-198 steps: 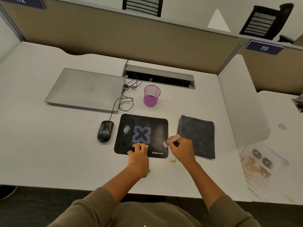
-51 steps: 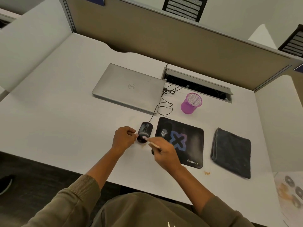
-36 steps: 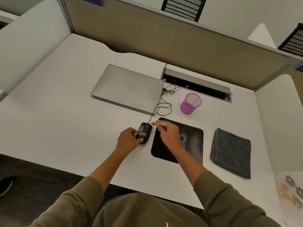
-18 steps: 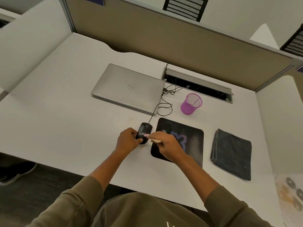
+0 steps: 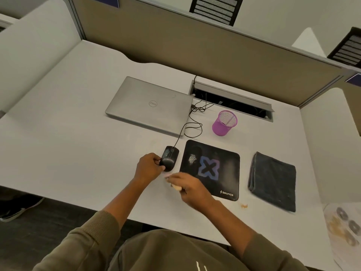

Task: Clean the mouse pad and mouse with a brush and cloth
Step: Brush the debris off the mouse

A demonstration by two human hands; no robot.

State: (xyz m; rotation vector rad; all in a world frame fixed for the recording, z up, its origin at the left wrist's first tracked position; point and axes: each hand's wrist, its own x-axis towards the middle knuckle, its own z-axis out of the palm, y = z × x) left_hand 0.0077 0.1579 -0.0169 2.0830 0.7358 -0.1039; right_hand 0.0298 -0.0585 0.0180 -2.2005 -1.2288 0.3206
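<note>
A black wired mouse point(image 5: 169, 157) sits on the white desk just left of the black mouse pad point(image 5: 224, 169), which bears a blue X and a whitish smudge near its left side. My left hand point(image 5: 148, 168) grips the mouse's near left side. My right hand point(image 5: 188, 184) is blurred below the mouse, closed on a small brush point(image 5: 174, 186) with a pale handle and pinkish tip. A folded dark grey cloth point(image 5: 273, 180) lies right of the pad, untouched.
A closed silver laptop point(image 5: 150, 106) lies behind the mouse, its cable looping beside a purple mesh cup point(image 5: 224, 123). A cable slot point(image 5: 232, 100) runs along the partition. Brownish crumbs point(image 5: 244, 205) lie by the pad's near right corner. Papers point(image 5: 343, 225) sit far right.
My right hand with the brush has swept from over the mouse back toward me, off its near end. The left hand stays on the mouse. The pad's X is uncovered again.
</note>
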